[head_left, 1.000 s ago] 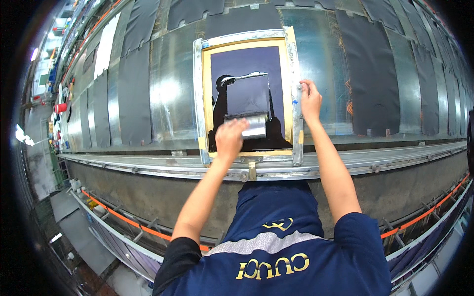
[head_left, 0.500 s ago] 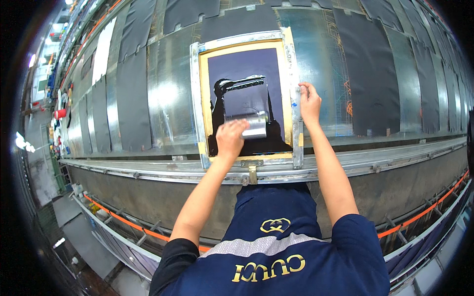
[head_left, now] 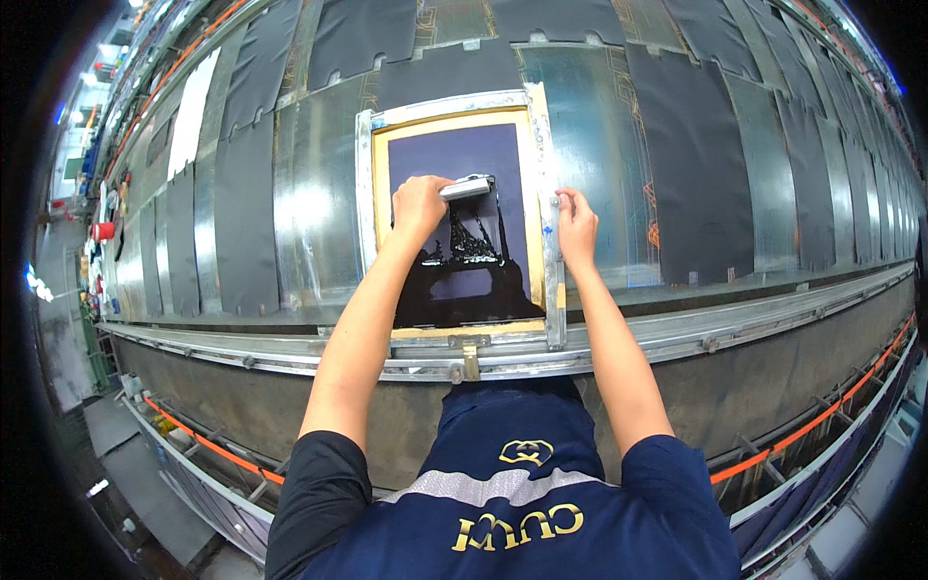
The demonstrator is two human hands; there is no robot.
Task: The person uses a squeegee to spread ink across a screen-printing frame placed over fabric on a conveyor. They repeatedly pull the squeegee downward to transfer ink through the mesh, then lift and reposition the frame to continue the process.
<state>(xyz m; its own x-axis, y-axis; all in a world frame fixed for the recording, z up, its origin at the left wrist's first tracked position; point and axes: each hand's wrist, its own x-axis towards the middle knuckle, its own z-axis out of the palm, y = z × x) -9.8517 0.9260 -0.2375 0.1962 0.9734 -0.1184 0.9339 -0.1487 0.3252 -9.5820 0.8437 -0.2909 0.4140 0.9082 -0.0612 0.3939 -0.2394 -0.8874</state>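
Fingers of the left hand (head_left: 420, 206) are wrapped round the metal squeegee (head_left: 469, 189), over the purple screen (head_left: 454, 150); frame (head_left: 544, 155) edge's touched by the right hand (head_left: 578, 230), probably for steadying, grip can't be told.

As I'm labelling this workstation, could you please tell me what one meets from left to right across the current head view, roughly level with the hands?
Red container, long dark sheet, frame's left rail, left hand, silver scraper, frame's right rail, right hand, wide dark sheet.
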